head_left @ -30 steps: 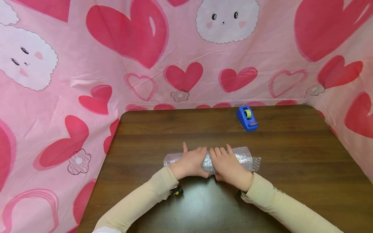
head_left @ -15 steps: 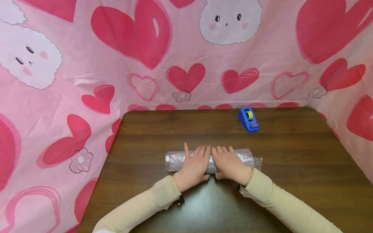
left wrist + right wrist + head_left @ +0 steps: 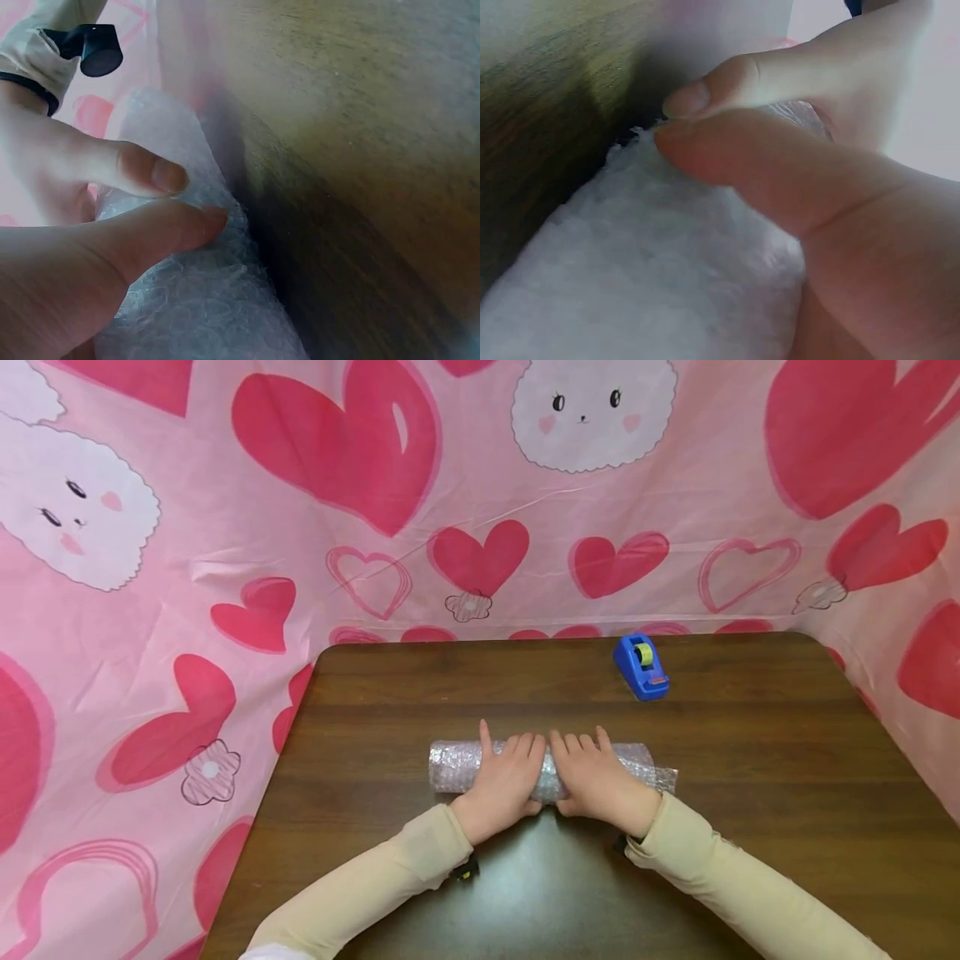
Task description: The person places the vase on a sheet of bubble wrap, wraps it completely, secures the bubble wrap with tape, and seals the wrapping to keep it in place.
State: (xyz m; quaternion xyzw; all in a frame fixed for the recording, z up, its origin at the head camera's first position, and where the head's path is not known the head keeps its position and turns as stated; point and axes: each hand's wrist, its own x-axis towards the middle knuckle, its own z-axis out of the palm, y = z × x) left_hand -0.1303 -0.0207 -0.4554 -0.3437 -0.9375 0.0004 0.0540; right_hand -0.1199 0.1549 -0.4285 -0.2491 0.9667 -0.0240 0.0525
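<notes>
On the desk (image 3: pixel 765 760), well inside its edges: bubble-wrap roll (image 3: pixel 454 765) | left hand (image 3: pixel 504 781) and right hand (image 3: pixel 600 783) curled round its middle | open room past both ends | tape dispenser (image 3: pixel 637 672) near far edge

Bubble-wrap roll (image 3: pixel 548 783) lies crosswise, barring straight path from near side to far side. Left hand (image 3: pixel 501 783) and right hand (image 3: pixel 600 783) cover its middle, narrow gap between. Ways round both roll ends over dark wooden tabletop (image 3: pixel 360 760); loose flap (image 3: pixel 667 778) juts out at right end. Beyond, wide strip passable left of blue tape dispenser (image 3: pixel 641 668). Heart-print backdrop (image 3: pixel 480 485) closes far edge. Clearance under roll hard to judge, wrist views blurred.
</notes>
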